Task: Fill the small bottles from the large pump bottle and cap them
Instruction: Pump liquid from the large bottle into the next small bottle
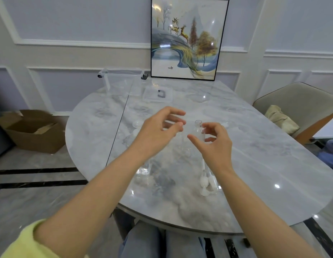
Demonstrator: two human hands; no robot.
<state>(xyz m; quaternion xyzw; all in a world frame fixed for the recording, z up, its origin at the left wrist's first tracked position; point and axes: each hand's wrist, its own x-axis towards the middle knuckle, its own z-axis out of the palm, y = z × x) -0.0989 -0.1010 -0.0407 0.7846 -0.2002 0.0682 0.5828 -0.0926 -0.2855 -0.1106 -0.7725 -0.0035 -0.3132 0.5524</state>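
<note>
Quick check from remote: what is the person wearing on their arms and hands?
Both hands, left hand and right hand, are bare: no gloves, rings or watch visible. The forearms are uncovered. A pale yellow sleeve is pushed up on the left arm; no sleeve shows on the right.

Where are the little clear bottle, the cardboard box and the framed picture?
small clear bottle (198, 127): head view, on its neck beside the right hand's fingertips.
cardboard box (34, 134): head view, on its front wall, floor left.
framed picture (188, 38): head view, middle of the artwork.
</note>
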